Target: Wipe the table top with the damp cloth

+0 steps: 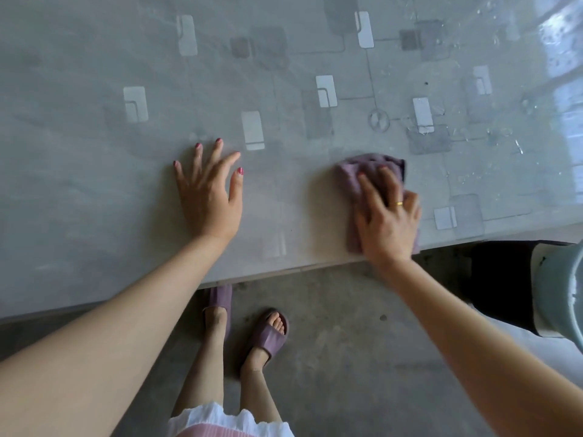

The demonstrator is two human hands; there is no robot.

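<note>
While the left hand (209, 197) lies flat on the bench (94, 159) with its fingers straight and spread, holding nothing, the right hand (386, 220) presses down on a purple cloth (362, 171) near the bench's near edge, to the right of the left hand and well apart from it. The right grip is loose rather than clenched: its fingers stretch across the top of the cloth, pushing it against the surface, and a gold ring (399, 203) shows on one finger. The cloth is crumpled, with its far end sticking out beyond the fingertips and its near end reaching almost to the bench's edge under the heel of the hand.

The bench top is grey with a pattern of pale and dark rectangles and thin lines under a glossy cover. Towards the far right, water droplets (501, 134) and streaks glisten where light reflects off the surface.

Below the near edge, the concrete floor (347, 357) is in view, with the person's two feet in purple slippers (268, 337). A pale round bucket (561, 291) stands at the right, just past the bench's corner, partly cut off by the frame.
</note>
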